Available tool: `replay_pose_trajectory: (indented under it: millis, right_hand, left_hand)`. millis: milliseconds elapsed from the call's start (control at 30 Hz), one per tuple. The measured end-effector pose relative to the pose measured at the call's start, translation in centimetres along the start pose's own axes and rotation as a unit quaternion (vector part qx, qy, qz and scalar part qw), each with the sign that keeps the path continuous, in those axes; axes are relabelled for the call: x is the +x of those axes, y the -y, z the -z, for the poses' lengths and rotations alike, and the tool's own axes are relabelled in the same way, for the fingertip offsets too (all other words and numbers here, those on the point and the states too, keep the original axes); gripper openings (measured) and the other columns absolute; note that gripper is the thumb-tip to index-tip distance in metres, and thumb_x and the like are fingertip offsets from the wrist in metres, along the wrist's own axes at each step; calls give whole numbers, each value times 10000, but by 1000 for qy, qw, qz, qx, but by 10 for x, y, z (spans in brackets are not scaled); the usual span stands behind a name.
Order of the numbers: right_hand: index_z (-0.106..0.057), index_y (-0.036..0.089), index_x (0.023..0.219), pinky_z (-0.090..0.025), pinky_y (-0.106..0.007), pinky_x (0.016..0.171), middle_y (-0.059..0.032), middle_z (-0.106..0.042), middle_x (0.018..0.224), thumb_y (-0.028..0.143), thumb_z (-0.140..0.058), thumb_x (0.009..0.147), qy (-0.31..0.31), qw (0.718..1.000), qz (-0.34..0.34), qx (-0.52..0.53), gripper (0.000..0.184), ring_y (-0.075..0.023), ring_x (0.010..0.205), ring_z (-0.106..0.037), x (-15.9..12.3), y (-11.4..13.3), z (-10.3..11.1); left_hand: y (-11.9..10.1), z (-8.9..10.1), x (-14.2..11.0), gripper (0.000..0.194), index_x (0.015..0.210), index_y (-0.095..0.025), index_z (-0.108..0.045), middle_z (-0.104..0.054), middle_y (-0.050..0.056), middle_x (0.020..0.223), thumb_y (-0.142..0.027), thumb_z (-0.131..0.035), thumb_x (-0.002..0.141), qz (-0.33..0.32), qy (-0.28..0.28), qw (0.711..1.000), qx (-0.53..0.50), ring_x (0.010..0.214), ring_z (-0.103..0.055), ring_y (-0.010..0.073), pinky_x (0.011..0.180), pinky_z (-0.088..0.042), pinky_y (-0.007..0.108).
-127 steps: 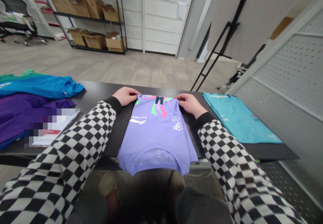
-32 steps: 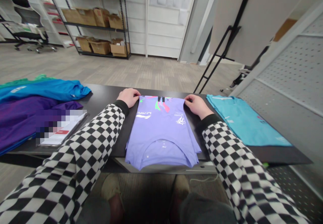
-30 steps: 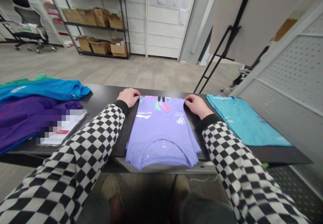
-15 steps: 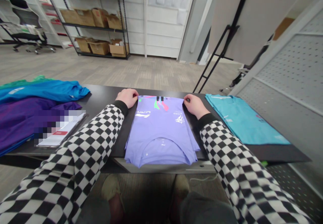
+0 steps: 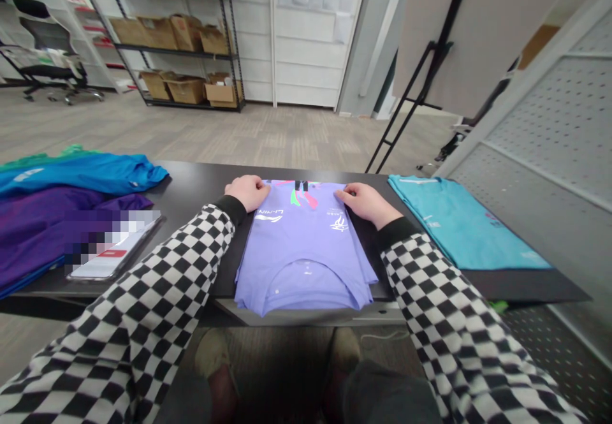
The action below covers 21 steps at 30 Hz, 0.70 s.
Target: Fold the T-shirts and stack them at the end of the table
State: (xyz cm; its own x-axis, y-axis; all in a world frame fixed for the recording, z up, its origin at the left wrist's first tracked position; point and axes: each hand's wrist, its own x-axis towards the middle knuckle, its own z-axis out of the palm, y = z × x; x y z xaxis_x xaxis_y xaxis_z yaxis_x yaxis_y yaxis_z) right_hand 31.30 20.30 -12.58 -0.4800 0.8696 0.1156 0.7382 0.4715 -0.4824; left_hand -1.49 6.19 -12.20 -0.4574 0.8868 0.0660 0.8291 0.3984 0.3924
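The one head-worn view looks forward and steeply down from above the person's lap, close over the left hand [image 5: 247, 192], right hand [image 5: 367, 205] and shirt [image 5: 301, 252] on the table [image 5: 191, 185], with the shoes [image 5: 213, 354] at its bottom edge and distant shelves [image 5: 176, 48] at its top.

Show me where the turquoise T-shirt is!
In the head view, the turquoise T-shirt lies flat on the right end of the black table, just past the person's right hand and the lavender T-shirt.

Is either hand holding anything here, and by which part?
Left hand and right hand press the far edge of the lavender T-shirt, near its corners; a real grip cannot be told.
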Motion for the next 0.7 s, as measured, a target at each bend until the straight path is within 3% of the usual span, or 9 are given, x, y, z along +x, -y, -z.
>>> replay_pose_trajectory:
  millis: [133, 233, 367, 467, 567, 700]
  right_hand:
    - [-807, 186, 909, -501, -307, 836, -62, -808, 946, 364, -795, 948, -56, 998, -10, 28, 182, -222, 877, -704, -1, 9, -6]
    - [-770, 192, 861, -494, -300, 730, -46, -769, 846, 361, -796, 934, -84, 992, -46, 86, 186, -198, 758, -660, -2, 10, -8]
    - [-660, 209, 785, -342, -271, 478, 4, -577, 596, 384, -730, 1022, -3, 965, -152, 213, 304, -140, 495, -471, -6, 16, -10]
    - [-606, 214, 784, -232, -238, 410, 41, -498, 558, 326, -775, 1012, 51, 941, -181, 281, 305, -103, 443, -382, -9, 21, -10]
    - [-604, 214, 827, -209, -210, 396, 62, -486, 574, 256, -838, 970, 50, 927, -179, 326, 277, -87, 448, -379, -9, 22, -8]
    - [-595, 220, 843, -234, -193, 390, 65, -473, 546, 209, -768, 1026, 28, 918, -180, 352, 252, -89, 441, -391, -7, 23, -8]
  left_hand:
    - [-4, -1, -3, 202, 973, -231, -758, -821, 76, 1006, -393, -650, 1025, -4, -23, 998, -55, 975, -750, 266, 904, -556, 346]
    - [-3, 0, -2, 231, 981, -233, -742, -809, 79, 956, -429, -636, 1040, 11, -27, 998, -63, 940, -753, 273, 885, -564, 348]
    - [-4, -3, 1, 396, 813, -245, -702, -798, 126, 943, -569, -635, 1031, 22, 19, 1000, 0, 1006, -761, 338, 916, -564, 396]
    - [-7, -4, 1, 307, 830, -244, -695, -797, 113, 966, -479, -648, 1022, 15, 17, 1000, 8, 1023, -759, 324, 919, -560, 386]
    - [-10, -4, 0, 179, 936, -235, -714, -799, 84, 971, -378, -641, 1016, 7, -5, 1000, -29, 977, -753, 283, 887, -562, 356]
    - [-11, 0, -1, 149, 1031, -218, -752, -812, 66, 956, -340, -702, 964, 29, -15, 996, -80, 955, -763, 260, 863, -570, 326]
